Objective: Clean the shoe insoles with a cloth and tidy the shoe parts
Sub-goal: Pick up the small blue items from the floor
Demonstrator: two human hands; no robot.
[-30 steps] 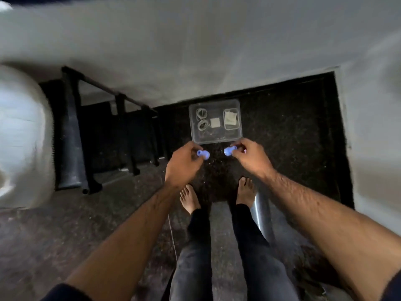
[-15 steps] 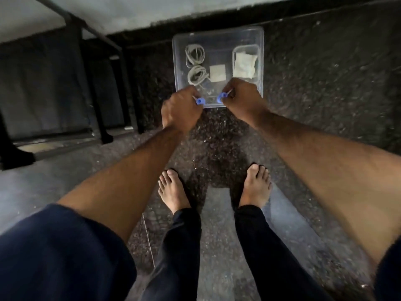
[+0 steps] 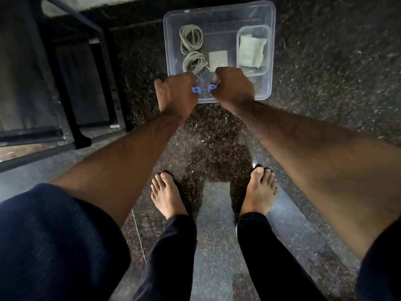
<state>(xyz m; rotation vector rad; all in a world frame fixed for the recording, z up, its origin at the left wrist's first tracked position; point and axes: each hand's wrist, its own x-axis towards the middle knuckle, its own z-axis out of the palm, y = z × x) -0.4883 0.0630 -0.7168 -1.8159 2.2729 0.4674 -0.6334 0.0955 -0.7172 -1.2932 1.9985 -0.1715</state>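
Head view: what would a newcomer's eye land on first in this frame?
Two fists meet over the near edge of a clear plastic bin on the dark speckled floor: the left hand and right hand each hold a small blue piece. Inside the bin lie coiled pale laces at left and a folded cloth in a smaller tray at right.

Both your arms reach forward toward 12 o'clock, forearms bare, dark sleeves pushed up near the elbows. Your left hand (image 3: 176, 92) and right hand (image 3: 233, 85) sit knuckles-up, close side by side, fingers curled under. Each grips a small blue piece at its inner edge. Your bare feet stand apart below, toes toward 12.
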